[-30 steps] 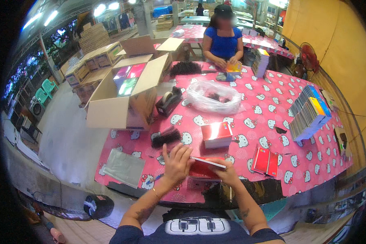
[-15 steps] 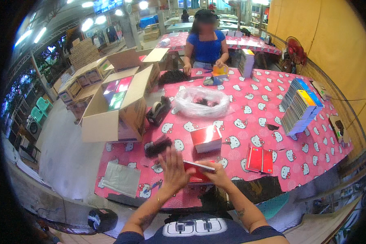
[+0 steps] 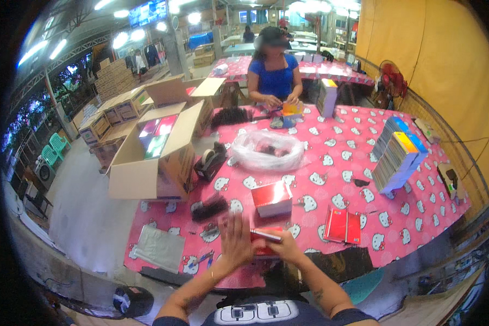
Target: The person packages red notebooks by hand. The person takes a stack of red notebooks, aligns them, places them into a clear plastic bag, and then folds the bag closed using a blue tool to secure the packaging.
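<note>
My right hand (image 3: 287, 249) is closed around the right end of a thin red notebook (image 3: 266, 235), held tilted above the near edge of the table. Under it lies more red cover (image 3: 263, 252), partly hidden by my hands. My left hand (image 3: 234, 242) is stretched out flat, its fingers pointing away from me and the thumb side against the notebook's left end. Just beyond stands a stack of red notebooks (image 3: 273, 201). Left of that lies a bundle of black wire-like pieces (image 3: 209, 208).
On the pink table are red notebooks (image 3: 343, 226), a grey plastic sheet (image 3: 160, 248), a tape dispenser (image 3: 211, 161), a plastic bag (image 3: 267, 150) and tall notebook stacks (image 3: 399, 157). An open carton (image 3: 174, 173) stands at the left. A co-worker (image 3: 274, 76) in blue stands across the table.
My left fingers have drawn closer together along the notebook's end; my right hand keeps its hold. The co-worker's one hand has moved from the black pile to the yellow booklet. The view has shifted slightly.
</note>
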